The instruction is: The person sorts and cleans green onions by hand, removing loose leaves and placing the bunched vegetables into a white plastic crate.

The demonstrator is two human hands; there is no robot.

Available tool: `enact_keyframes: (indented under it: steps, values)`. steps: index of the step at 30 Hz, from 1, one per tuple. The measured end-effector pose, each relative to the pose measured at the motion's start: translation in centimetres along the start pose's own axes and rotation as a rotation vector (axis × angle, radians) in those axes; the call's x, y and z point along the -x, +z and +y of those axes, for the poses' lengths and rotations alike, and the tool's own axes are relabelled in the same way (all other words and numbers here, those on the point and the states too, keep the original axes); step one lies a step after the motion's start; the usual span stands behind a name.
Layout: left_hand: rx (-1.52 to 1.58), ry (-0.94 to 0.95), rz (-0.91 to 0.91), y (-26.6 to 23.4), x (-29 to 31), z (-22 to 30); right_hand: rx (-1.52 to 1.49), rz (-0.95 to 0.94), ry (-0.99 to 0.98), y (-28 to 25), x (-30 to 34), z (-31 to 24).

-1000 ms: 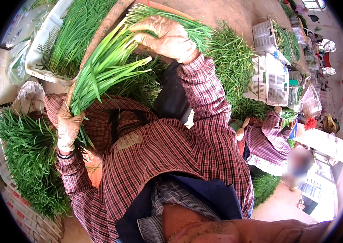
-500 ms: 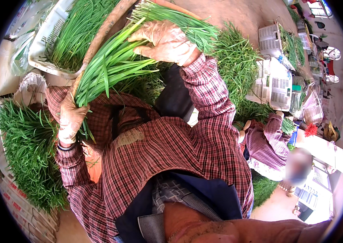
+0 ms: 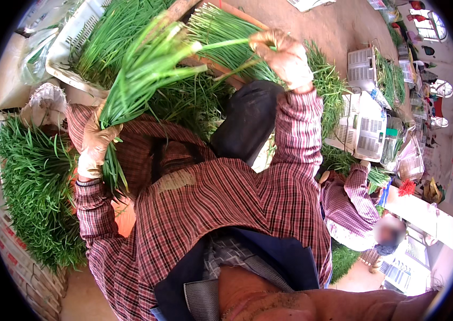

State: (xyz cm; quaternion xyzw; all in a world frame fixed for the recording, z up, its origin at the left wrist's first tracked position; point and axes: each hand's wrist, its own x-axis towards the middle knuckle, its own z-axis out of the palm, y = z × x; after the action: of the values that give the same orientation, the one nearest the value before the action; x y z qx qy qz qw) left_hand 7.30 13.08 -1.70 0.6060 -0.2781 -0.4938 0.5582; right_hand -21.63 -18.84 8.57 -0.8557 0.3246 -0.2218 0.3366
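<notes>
My left hand (image 3: 96, 147), in a thin pale glove, is wrapped round the lower part of a bunch of green chives (image 3: 143, 85). The bunch tilts up and to the right, its pale ends blurred by motion. My right hand (image 3: 285, 58), gloved too, pinches a chive stalk (image 3: 225, 45) that stretches sideways toward the bunch's pale ends. A thinner, yellowish strand (image 3: 243, 68) hangs from the same fingers. Just beyond the right hand lies a neat pile of chives (image 3: 226, 32), pale ends to the left.
A white crate (image 3: 62, 68) of chives stands at the far left. Nearer on the left is a large chive heap (image 3: 39, 198). Loose greens (image 3: 191, 104) lie before my knees. White crates (image 3: 368, 125) stand at the right, near another person (image 3: 352, 200) handling greens.
My right hand has moved right, away from the bunch, drawing a stalk and a strand with it. The left hand keeps its hold on the bunch.
</notes>
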Motion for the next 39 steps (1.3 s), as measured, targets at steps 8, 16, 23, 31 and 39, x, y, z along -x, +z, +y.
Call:
enact_keyframes:
  steps: [8,16,23,31,39]
  values:
    - [0.371,-0.133,-0.011,1.8,-1.7,1.5,0.503,-0.678,0.064,3.7,4.4,4.3]
    - [0.439,-0.013,-0.093,6.1,-2.1,2.5,-0.171,-0.345,-0.048,9.8,2.5,-2.0]
    - [0.329,0.006,-0.196,6.5,-2.4,1.7,0.092,0.225,-0.381,8.1,-2.0,-5.4]
    - [0.386,0.033,-0.306,6.2,-1.8,1.1,0.401,0.186,-0.42,7.3,-3.5,-6.1]
    - [0.346,0.012,-0.284,6.5,-1.9,1.2,-0.019,0.294,-0.369,6.1,-3.5,-5.6]
